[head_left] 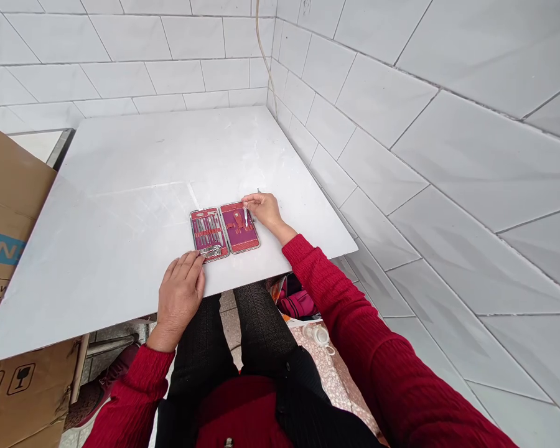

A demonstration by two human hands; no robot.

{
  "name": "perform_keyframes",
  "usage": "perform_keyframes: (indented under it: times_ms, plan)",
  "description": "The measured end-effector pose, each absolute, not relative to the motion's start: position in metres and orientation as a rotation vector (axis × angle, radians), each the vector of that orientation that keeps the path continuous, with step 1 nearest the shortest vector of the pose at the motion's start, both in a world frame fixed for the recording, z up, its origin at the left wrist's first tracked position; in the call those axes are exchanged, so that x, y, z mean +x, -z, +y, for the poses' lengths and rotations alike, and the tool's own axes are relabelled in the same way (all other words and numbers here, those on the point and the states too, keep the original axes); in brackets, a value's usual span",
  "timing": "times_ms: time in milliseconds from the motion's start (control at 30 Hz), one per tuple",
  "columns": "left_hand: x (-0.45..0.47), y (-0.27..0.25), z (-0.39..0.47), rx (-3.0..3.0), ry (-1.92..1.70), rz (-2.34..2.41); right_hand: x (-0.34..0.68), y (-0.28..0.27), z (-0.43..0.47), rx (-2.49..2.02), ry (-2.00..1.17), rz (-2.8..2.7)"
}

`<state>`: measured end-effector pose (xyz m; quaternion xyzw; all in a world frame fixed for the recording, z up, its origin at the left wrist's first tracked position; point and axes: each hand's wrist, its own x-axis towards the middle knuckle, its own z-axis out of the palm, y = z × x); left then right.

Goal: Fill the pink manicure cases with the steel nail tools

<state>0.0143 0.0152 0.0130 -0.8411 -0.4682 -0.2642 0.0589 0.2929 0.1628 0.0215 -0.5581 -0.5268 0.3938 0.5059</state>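
An open manicure case (248,244) with a red and purple lining lies on the white table. Its left half holds several slim metal tools (208,229) under a red strap, with nail clippers (211,251) along the near edge. My left hand (183,289) lies flat, fingertips at the case's near left corner, beside the clippers. Above the far right part of the case, my right hand (264,210) pinches a small silvery metal tool (246,216). The tool's exact kind is too small to tell. Straps and another metal piece (238,218) show in the right half.
White tiled walls meet behind and to the right of the table (135,149). A cardboard box (14,193) stands at the left edge. A cable (260,37) hangs in the corner. Below the table's near edge are a pink bag (298,303) and a clear container (318,335).
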Motion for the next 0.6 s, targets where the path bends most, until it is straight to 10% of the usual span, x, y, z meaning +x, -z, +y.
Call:
perform_keyframes:
  times_ms: [600]
  plan:
    - [0.0145, -0.0138, 0.0154, -2.525, 0.784, -1.376, 0.2899, -0.0191, 0.157, -1.435, -0.649, -1.621]
